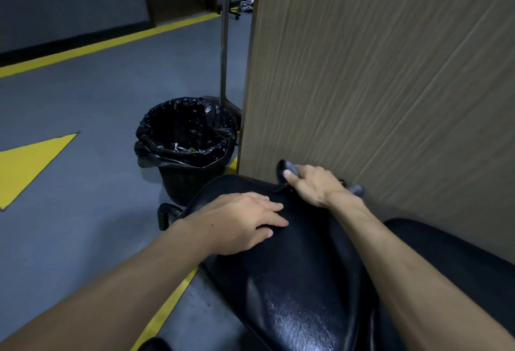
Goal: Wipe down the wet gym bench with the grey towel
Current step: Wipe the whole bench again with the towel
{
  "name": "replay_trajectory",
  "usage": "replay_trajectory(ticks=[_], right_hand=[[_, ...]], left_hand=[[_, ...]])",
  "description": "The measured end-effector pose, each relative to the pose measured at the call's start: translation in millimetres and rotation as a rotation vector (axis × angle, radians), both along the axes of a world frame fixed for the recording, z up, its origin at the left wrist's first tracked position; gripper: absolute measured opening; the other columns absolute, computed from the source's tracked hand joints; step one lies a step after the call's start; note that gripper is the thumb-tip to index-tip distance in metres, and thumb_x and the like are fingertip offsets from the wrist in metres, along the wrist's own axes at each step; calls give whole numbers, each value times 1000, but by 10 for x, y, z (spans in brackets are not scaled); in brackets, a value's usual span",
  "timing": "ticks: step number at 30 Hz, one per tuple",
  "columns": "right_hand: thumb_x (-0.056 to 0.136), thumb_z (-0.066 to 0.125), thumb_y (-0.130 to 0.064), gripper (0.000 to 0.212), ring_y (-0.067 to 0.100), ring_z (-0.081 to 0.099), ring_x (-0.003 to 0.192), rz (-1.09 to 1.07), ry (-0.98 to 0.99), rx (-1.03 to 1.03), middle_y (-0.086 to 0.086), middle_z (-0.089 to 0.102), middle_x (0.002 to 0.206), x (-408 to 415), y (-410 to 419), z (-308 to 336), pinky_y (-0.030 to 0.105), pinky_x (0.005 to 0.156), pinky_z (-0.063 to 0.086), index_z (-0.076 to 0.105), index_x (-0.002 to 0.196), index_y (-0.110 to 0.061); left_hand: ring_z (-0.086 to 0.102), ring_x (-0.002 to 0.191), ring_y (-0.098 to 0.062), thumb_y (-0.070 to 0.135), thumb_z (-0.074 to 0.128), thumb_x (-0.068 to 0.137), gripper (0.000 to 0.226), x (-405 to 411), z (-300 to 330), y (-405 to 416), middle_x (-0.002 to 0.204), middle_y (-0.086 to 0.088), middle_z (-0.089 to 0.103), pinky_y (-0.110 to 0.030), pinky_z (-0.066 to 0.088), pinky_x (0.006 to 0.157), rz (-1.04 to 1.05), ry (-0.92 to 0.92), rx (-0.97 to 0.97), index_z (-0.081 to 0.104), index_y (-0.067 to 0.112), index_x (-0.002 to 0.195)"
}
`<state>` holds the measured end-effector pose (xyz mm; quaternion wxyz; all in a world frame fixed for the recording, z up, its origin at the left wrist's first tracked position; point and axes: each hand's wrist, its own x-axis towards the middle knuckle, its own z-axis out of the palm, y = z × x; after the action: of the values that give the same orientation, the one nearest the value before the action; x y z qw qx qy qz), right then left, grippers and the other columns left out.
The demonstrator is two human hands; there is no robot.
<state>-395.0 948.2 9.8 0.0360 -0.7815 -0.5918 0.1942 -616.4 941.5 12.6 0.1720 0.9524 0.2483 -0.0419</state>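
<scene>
Grey towel (289, 168) mostly hidden in right hand (312, 183); bench (292, 281) cut off.

There are two hands: one left hand (239, 221) near the middle and one right hand (313, 183) a little farther off and to the right. One grey towel (289, 168) shows, in two bits on either side of the right hand. One black bench pad (292, 281) fills the near middle, and a second black pad (451, 242) lies to its right. One black bin (185, 153), lined with one black bag, stands at the far end of the pad. One metal pole (224, 44) rises behind the bin. One wooden panel (376, 72) stands on the right. One yellow triangle (30, 164) marks the floor on the left.
</scene>
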Motion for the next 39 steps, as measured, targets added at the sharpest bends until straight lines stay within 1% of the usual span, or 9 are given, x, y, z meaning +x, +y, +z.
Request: replay_trajectory(ticks=[5,11,15,21,26,28,33,36,39], right_hand=[[103,33,-50,46,29,52,127,140,129,-4,7,60,136,-319,165,23,39,103,37,53,138,-27],[100,36,-58,44,20,58,119,-3,120,-54,-2,66,125,397,-129,111,33,97,41,66,119,-32],[99,33,-59,49,28,55,124,7,66,-77,4,62,133,56,87,67,42,104,40,61,130,-32],[102,32,-55,49,28,49,132,142,223,-36,4,56,142,-863,580,23,42,108,35,52,140,-32],[99,38,-59,42,13,64,109,56,352,-24,-9,71,108,-463,487,-22,34,101,44,70,97,-31],[98,37,-62,44,16,63,112,39,328,-51,-7,69,113,-420,467,-7,36,102,44,69,102,-31],[99,34,-61,51,27,44,137,152,204,-37,0,51,147,-997,630,31,43,111,33,48,142,-37],[100,36,-59,53,28,40,139,292,109,-112,1,46,152,-1424,692,123,41,106,31,44,147,-36],[99,38,-60,52,27,47,133,411,-5,-178,2,53,145,-1607,718,122,39,101,35,52,141,-32]], left_hand=[[18,150,-2,38,43,104,42,-81,-34,117,160,24,29,-32,23,121,-35,-42,20,43,49,145],[13,149,5,37,46,104,44,-311,-40,295,159,30,24,-20,19,118,-37,-64,1,41,53,145],[15,149,5,37,48,103,45,-490,-50,370,159,30,26,-27,23,121,-23,-69,-1,42,53,144],[30,143,8,24,59,98,44,-777,-51,525,150,31,42,-30,33,116,21,-99,-27,55,48,136],[51,131,3,17,60,96,44,-1116,-56,706,139,35,51,-37,48,103,141,-82,2,62,47,128],[54,127,1,15,60,96,43,-1199,-40,700,138,35,52,-36,50,100,156,-80,-11,64,45,127],[65,110,-12,17,52,98,40,-1324,-15,663,125,23,67,-38,56,81,256,-36,50,65,48,119],[66,87,-19,11,50,94,42,-1422,28,693,102,9,72,-39,57,69,425,13,179,64,46,111],[67,89,-24,5,51,93,47,-1538,89,719,105,8,72,-35,51,63,577,-43,256,70,44,108]])
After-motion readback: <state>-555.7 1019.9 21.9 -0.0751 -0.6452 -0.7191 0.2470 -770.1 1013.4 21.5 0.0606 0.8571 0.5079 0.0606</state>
